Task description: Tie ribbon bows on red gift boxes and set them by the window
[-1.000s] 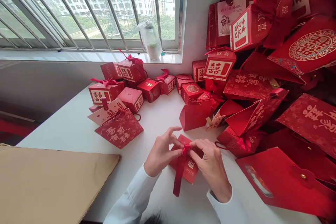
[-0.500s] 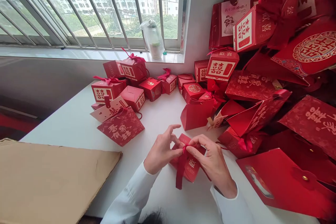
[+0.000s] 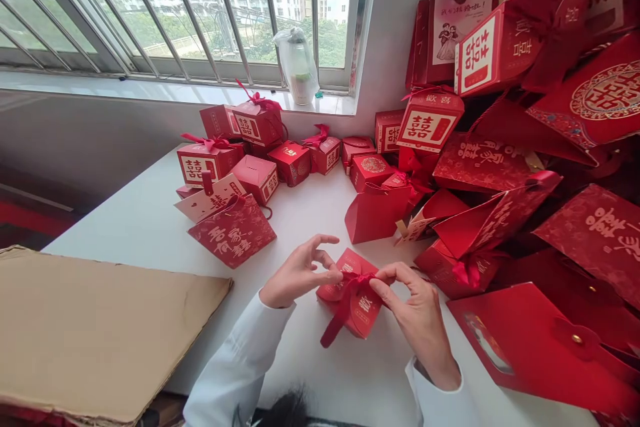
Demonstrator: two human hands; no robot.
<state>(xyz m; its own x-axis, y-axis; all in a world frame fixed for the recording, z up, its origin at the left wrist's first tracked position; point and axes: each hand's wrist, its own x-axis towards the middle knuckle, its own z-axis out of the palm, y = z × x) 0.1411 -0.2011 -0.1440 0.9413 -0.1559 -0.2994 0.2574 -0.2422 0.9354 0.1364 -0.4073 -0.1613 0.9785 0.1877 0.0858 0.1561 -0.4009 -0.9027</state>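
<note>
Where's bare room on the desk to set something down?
White tabletop is bare between the brown cardboard sheet and the left hand, and below the red ribbon-tied box, beside the red flap bag. Crowded: the red gift boxes and bags stacked at right.

The left hand (image 3: 300,273) is held half open, palm turned toward the right hand, with the index finger raised and the other fingers (image 3: 320,257) loosely curled. The right hand (image 3: 417,320) reaches in from the lower right, its thumb and index fingertips (image 3: 383,277) pinched close together. Both forearms extend forward in white cuffed sleeves (image 3: 235,360).
</note>
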